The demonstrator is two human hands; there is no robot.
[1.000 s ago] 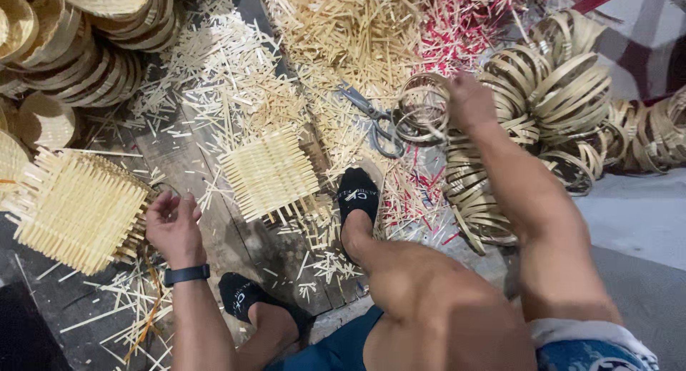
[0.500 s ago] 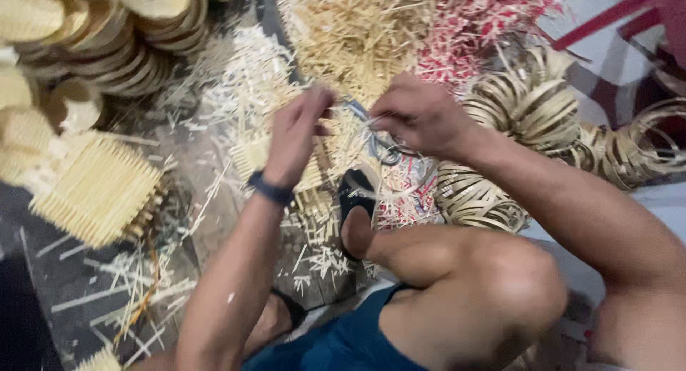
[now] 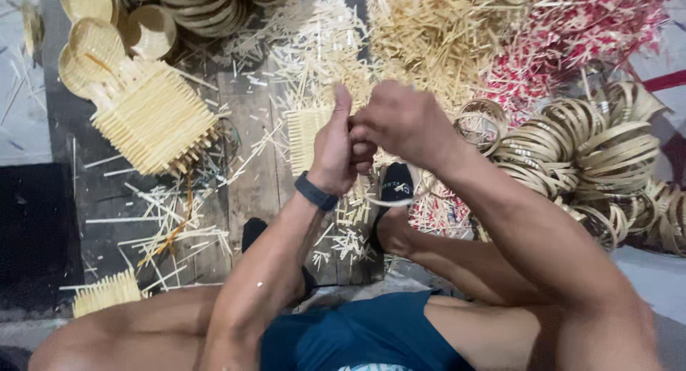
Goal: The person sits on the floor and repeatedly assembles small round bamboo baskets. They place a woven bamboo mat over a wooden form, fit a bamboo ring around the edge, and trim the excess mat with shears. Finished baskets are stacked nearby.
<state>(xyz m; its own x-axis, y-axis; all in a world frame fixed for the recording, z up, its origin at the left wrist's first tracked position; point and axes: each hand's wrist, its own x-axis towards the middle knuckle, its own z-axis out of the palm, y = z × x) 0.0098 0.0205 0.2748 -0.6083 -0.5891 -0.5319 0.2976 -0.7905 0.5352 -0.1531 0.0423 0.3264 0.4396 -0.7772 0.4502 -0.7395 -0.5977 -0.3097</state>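
Above the wooden floor (image 3: 250, 192), a thin bamboo strip (image 3: 389, 202) is pinched between left hand (image 3: 334, 149) and right hand (image 3: 404, 121), both closed; its curved length runs left-right, upper part hidden by fingers.

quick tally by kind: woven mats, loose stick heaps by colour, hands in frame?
Woven stick mats: 3 (large, one behind the hands, one at bottom left)
Pale stick heaps: 1
Red stick heaps: 1
Hands: 2 (left hand, right hand)
Total: 7
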